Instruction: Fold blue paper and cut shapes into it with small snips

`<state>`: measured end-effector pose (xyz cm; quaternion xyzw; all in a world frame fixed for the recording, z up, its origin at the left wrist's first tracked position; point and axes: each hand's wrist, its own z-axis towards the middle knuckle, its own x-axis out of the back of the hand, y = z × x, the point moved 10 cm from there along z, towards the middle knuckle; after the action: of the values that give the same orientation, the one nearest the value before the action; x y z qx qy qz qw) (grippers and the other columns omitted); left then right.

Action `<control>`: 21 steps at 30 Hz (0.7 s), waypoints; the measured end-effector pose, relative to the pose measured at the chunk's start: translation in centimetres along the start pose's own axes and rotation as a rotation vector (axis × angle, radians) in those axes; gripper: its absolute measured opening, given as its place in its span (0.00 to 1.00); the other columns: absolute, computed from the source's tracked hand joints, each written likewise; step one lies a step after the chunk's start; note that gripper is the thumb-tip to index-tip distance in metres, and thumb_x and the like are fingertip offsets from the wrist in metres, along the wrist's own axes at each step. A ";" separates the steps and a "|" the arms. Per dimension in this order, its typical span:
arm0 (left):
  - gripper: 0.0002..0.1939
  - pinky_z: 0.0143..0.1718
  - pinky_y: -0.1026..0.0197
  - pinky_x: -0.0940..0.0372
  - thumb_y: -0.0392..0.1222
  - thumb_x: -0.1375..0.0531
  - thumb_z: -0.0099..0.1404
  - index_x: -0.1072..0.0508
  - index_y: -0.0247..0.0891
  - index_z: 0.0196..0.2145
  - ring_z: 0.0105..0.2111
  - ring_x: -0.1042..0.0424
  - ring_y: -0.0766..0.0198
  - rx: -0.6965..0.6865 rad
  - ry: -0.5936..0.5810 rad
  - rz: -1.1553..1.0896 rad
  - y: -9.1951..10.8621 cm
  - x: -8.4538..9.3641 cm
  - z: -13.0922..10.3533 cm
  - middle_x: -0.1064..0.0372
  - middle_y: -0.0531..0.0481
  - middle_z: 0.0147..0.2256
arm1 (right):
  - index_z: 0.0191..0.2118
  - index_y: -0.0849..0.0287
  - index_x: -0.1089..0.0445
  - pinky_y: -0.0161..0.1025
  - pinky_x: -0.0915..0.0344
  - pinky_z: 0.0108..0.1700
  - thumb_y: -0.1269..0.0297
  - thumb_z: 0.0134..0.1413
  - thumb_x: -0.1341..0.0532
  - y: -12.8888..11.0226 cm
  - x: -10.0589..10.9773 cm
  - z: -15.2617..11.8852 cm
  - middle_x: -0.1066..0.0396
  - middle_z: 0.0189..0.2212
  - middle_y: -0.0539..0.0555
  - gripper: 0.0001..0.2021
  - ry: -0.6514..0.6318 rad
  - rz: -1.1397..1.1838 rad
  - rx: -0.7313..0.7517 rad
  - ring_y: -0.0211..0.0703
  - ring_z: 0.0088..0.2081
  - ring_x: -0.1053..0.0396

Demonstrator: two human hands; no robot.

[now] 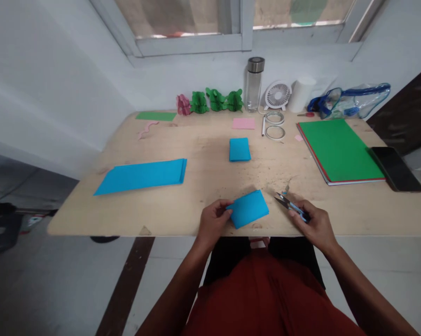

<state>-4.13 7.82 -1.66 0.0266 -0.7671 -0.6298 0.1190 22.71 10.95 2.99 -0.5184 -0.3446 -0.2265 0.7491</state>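
Observation:
Near the table's front edge, my left hand (215,220) pinches the left corner of a folded blue paper (250,208). To its right, my right hand (314,224) is closed around small scissors (292,206), whose blades point up and left, slightly parted and apart from the paper. A small square of folded blue paper (240,149) lies farther back, in the middle of the table. Off to the left rests a long folded strip of blue paper (142,176). A tiny blue scrap (284,192) sits close to the scissor tips.
Along the wall stand green paper shapes (215,99), a pink one (183,105), a glass bottle (254,86), a small fan (278,95) and a clear pouch (357,100). Tape rolls (275,133) lie before them. Green sheets (341,150) and a phone (396,169) occupy the right.

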 end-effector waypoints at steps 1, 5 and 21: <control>0.10 0.40 0.57 0.33 0.42 0.40 0.53 0.27 0.37 0.34 0.36 0.28 0.60 0.025 0.008 -0.016 -0.4 0.2 -0.1 0.27 0.48 0.35 | 0.35 0.58 0.30 0.33 0.40 0.23 0.54 0.56 0.43 0.1 0.0 0.0 0.29 0.24 0.50 0.13 -0.035 -0.024 0.023 0.36 0.20 0.36; 0.08 0.37 0.60 0.34 0.42 0.39 0.52 0.29 0.37 0.31 0.33 0.30 0.63 0.058 0.008 -0.059 -0.8 0.4 -0.2 0.29 0.50 0.31 | 0.39 0.57 0.30 0.35 0.35 0.28 0.54 0.57 0.44 0.3 -0.2 0.0 0.25 0.32 0.54 0.13 -0.171 -0.146 0.134 0.41 0.27 0.29; 0.09 0.37 0.61 0.36 0.43 0.39 0.53 0.32 0.38 0.32 0.33 0.31 0.64 0.076 0.021 -0.137 -1.0 0.2 -1.0 0.31 0.51 0.32 | 0.45 0.57 0.33 0.46 0.33 0.44 0.55 0.60 0.45 -2.4 -3.1 1.6 0.28 0.45 0.60 0.13 -0.381 -0.295 0.480 0.51 0.47 0.31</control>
<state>-4.24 6.65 -2.46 0.0899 -0.7857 -0.6064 0.0826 18.52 11.54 2.57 -0.3050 -0.5930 -0.1439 0.7312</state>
